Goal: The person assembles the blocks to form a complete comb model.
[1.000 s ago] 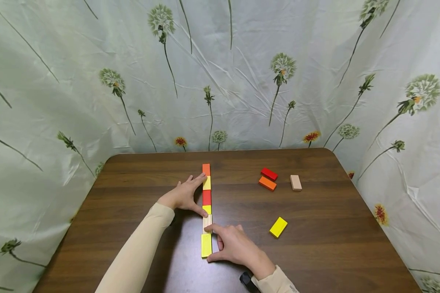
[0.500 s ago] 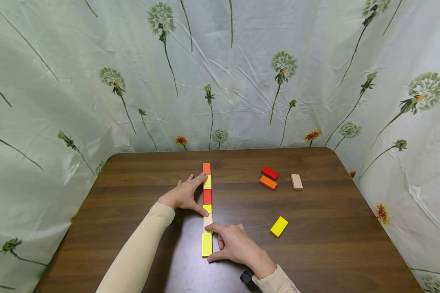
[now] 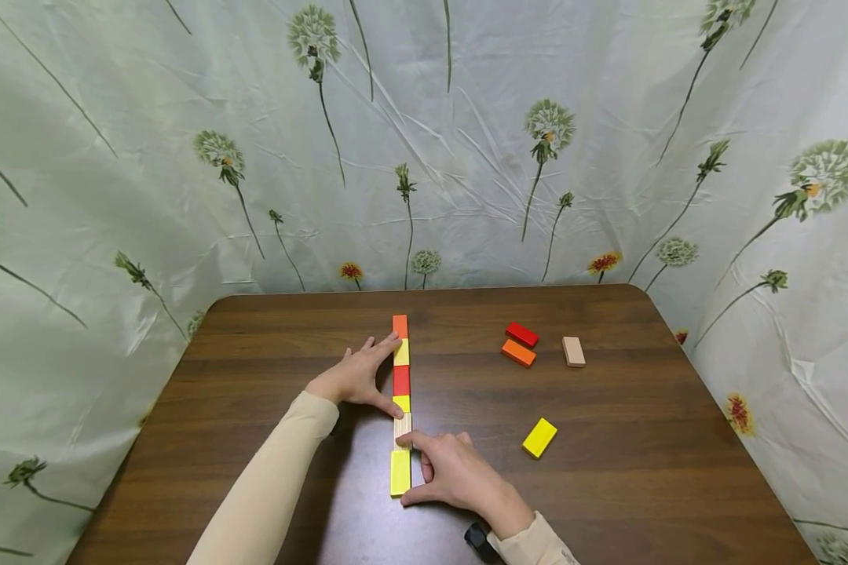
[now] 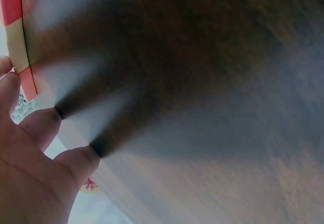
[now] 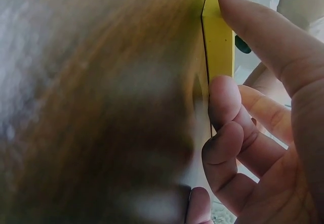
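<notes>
A straight row of flat rectangular blocks runs up the table. From far to near it has an orange block (image 3: 400, 325), a yellow block (image 3: 403, 355), a red block (image 3: 401, 380), a smaller-looking yellow block (image 3: 402, 403), a plain wood block (image 3: 403, 426) and a yellow block (image 3: 400, 473). My left hand (image 3: 356, 378) spreads along the row's left side, index fingertip by the far yellow block, thumb near the plain block. My right hand (image 3: 459, 472) holds the nearest yellow block, thumb at its near end, index finger at the plain block. Other right fingers curl beside it (image 5: 225, 100).
Right of the row lie a loose red block (image 3: 521, 334), an orange block (image 3: 519, 353), a pale wood block (image 3: 574, 351) and a yellow block (image 3: 539, 438). The brown table (image 3: 283, 329) ends at a floral curtain (image 3: 466, 173).
Both hands keep the same places on the row, and the blocks stay put. Only the head view shifts slightly.
</notes>
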